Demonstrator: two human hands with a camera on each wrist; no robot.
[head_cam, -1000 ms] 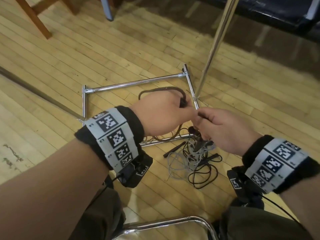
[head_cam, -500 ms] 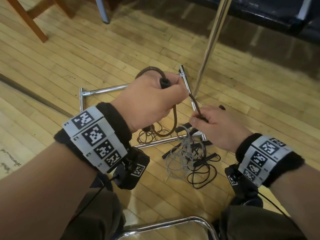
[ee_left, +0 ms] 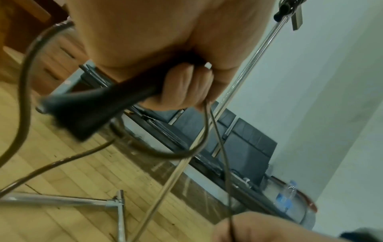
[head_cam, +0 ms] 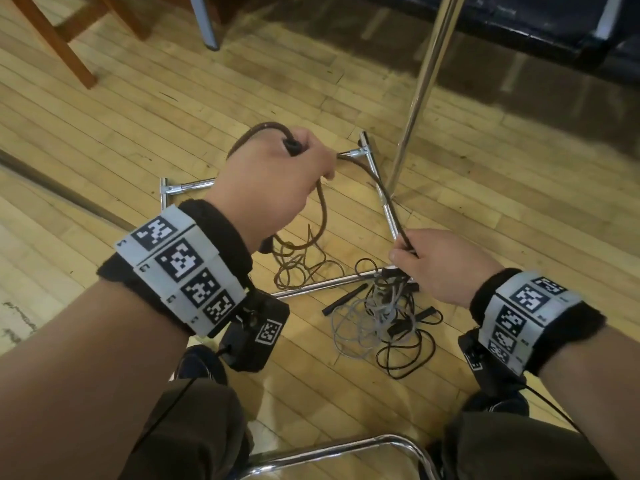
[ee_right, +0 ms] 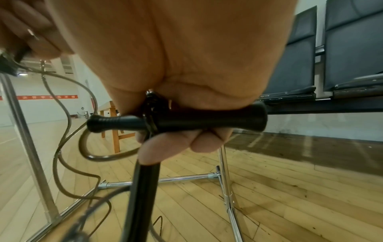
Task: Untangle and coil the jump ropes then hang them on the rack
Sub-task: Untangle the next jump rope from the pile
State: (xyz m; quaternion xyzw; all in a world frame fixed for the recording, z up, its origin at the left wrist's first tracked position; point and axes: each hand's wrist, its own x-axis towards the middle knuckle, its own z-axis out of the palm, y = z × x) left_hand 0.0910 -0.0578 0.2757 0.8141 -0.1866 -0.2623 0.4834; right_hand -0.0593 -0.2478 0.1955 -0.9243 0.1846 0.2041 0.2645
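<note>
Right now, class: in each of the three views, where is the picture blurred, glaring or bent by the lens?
Head view: mostly sharp; glare streaks along the chrome rack pole, and floorboards curve near the edges. Left wrist view: motion blur smears the black handle and brown rope. Right wrist view: the horizontal black handle is crisp, the foreground handle is soft, and the wide lens balloons the right hand.

Brown jump rope (head_cam: pixel 322 216) raised; tangled ropes (head_cam: pixel 384 320) beside rack (head_cam: pixel 412 109).

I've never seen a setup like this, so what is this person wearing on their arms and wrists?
Both forearms are bare, with no sleeves. Each wrist carries a fuzzy black band under a pale grey panel printed with square black-and-white codes, on the left hand and the right hand alike. Under each wrist hangs a small black box bearing another code, with a thin black cable trailing back.
</note>
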